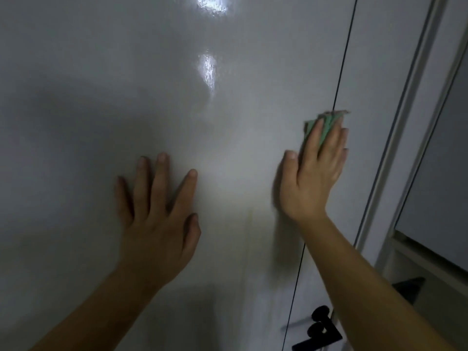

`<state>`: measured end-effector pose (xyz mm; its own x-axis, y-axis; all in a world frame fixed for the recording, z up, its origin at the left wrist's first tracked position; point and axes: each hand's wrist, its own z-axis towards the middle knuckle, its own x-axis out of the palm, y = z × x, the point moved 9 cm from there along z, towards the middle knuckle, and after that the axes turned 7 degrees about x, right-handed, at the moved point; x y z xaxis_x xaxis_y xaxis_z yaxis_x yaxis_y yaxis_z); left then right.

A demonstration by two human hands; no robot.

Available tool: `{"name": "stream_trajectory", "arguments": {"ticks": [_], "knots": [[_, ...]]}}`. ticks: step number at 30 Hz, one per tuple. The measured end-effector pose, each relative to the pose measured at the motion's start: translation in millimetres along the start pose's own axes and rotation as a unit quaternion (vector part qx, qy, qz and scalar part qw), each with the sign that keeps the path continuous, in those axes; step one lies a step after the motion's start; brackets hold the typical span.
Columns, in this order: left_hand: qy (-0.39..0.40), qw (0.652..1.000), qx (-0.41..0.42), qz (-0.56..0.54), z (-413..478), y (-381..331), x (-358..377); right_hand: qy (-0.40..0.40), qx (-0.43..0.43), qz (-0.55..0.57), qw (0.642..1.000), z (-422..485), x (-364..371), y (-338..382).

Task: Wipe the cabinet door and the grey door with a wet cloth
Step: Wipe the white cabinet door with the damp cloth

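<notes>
Glossy pale grey door panel (177,97) fills nearly the whole view, catching two bright reflections of a lamp high up. A thin dark vertical seam (342,72) runs down its right side, with a black lever handle (319,328) low down beside it and a white door frame (405,122) further right.

The right hand (314,178) lies flat on the panel with straight fingers, pressing a folded green cloth (326,125) against the surface. It is no closed grip, only palm and fingers bearing down, thumb out to the left. The cloth peeks out above the fingertips and sits right at the seam. The left hand (157,219) rests bare on the panel, fingers spread and straight, holding nothing, well apart from the cloth.

Since the cloth is at the panel's right edge, most of the surface lies to its left, towards the bracing hand. The panel's long axis runs up and down, so long vertical strokes stepping leftward look the likely way on, and the left hand would have to shift clear.
</notes>
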<state>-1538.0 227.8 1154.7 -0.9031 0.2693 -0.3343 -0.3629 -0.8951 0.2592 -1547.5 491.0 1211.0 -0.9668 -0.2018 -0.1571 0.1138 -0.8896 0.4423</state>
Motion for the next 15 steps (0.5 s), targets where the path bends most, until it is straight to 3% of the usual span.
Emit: {"name": "stream_trajectory", "arguments": {"ticks": [2, 8, 10, 15], "knots": [[0.003, 1.000, 0.002, -0.001, 7, -10, 1, 0.015, -0.023, 0.008, 1.000, -16, 4, 11], [0.015, 0.999, 0.047, 0.001, 40, -54, 5, 0.069, -0.198, -0.008, 0.978, -57, 14, 26], [0.010, 0.999, 0.040, 0.011, 40, -55, 5, 0.050, -0.164, -0.019, 0.985, -33, 7, 2], [-0.005, 0.999, 0.043, 0.015, 39, -56, 6, 0.003, 0.012, 0.026, 1.000, 16, -9, -53]]}}
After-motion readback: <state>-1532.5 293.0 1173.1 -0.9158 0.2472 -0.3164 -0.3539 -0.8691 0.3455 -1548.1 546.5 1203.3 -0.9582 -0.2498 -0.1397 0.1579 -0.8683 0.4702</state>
